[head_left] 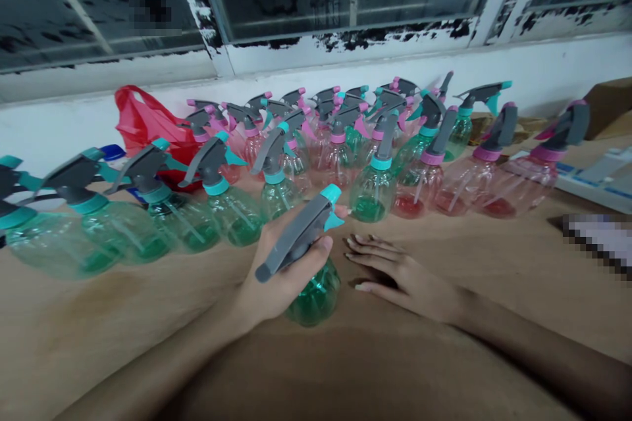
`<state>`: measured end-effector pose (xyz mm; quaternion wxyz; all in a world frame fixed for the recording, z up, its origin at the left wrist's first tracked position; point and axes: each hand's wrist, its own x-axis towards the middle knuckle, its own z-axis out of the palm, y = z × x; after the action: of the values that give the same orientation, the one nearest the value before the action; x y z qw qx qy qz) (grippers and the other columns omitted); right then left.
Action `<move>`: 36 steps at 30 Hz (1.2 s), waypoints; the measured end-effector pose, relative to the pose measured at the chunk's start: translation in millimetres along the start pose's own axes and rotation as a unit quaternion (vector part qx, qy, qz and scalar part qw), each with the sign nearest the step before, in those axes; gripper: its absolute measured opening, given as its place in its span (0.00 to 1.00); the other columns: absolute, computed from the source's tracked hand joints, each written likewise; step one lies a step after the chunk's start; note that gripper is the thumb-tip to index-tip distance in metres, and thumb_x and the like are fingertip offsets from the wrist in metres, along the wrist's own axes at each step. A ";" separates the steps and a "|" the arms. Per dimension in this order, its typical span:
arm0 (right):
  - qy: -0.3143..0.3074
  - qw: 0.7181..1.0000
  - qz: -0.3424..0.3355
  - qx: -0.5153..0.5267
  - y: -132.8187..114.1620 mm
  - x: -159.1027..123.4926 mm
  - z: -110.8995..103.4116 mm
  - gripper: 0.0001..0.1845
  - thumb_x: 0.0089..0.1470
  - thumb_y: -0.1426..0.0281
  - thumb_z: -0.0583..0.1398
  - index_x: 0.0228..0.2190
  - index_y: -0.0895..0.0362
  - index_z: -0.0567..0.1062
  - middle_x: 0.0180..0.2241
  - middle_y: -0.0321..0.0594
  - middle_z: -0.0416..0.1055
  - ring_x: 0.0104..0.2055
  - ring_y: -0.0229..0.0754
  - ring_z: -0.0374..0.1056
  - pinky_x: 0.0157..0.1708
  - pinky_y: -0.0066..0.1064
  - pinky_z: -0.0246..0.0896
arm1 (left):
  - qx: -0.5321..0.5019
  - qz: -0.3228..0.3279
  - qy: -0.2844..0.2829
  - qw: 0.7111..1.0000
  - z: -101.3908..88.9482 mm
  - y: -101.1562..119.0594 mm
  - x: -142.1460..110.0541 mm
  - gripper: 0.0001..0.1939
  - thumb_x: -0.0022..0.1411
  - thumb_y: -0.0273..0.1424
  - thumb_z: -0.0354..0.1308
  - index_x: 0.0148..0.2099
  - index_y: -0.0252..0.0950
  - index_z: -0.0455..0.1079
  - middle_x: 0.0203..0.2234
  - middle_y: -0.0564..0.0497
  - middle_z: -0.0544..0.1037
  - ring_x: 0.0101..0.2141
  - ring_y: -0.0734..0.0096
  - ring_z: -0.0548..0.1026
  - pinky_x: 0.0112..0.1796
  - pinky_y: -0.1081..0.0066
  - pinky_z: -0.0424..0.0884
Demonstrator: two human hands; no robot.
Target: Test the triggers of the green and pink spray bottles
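My left hand (276,279) is wrapped round the neck of a green spray bottle (313,296) with a grey trigger head and teal nozzle. The bottle stands on the brown table (123,335) near me. My right hand (395,273) lies flat on the table just right of that bottle, fingers stretched out and holding nothing. Behind both hands stand several spray bottles: green ones with teal collars (232,210) on the left, pink ones with pink collars (469,177) on the right.
A red plastic bag (143,122) lies behind the bottles at the back left, against the white wall under the windows. A white and blue flat box (597,177) and a brown carton (609,102) sit at the far right.
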<state>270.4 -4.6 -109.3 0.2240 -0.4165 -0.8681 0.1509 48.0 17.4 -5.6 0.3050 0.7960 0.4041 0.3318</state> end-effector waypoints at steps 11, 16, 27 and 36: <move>0.010 1.000 -0.002 0.010 -0.6 0.6 -0.2 0.29 0.58 0.58 0.54 0.59 0.50 0.57 0.60 0.39 0.58 0.62 0.45 0.51 0.60 0.47 0.47 | -0.007 0.003 -0.006 1.000 -1.5 0.9 -0.2 0.13 0.59 0.32 0.50 0.47 0.44 0.67 0.24 0.55 0.73 0.24 0.69 0.72 0.29 0.70 0.69; 0.010 1.000 -0.003 0.018 0.6 0.3 0.5 0.29 0.57 0.58 0.54 0.59 0.49 0.57 0.60 0.39 0.58 0.62 0.45 0.51 0.60 0.47 0.47 | 0.023 0.012 0.019 0.999 -0.8 3.0 0.2 0.06 0.57 0.32 0.51 0.37 0.42 0.68 0.25 0.53 0.75 0.24 0.68 0.73 0.27 0.70 0.68; 0.003 1.000 -0.002 0.004 0.2 0.5 0.2 0.29 0.58 0.57 0.54 0.59 0.49 0.56 0.60 0.39 0.57 0.62 0.45 0.51 0.60 0.47 0.47 | -0.026 0.019 0.006 0.999 -1.2 8.6 3.2 0.08 0.51 0.25 0.49 0.29 0.41 0.67 0.24 0.55 0.71 0.27 0.71 0.73 0.33 0.73 0.70; 0.002 1.000 0.001 0.007 -1.1 0.8 0.2 0.29 0.58 0.57 0.53 0.59 0.49 0.57 0.60 0.40 0.58 0.62 0.44 0.50 0.60 0.48 0.48 | -0.030 0.030 -0.008 0.999 -4.9 9.0 4.6 0.08 0.51 0.24 0.49 0.29 0.41 0.68 0.25 0.55 0.72 0.27 0.71 0.73 0.32 0.72 0.70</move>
<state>269.1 -4.7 -108.8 0.2288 -0.4164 -0.8659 0.1562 50.2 17.9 5.5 0.3224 0.8006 0.3677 0.3462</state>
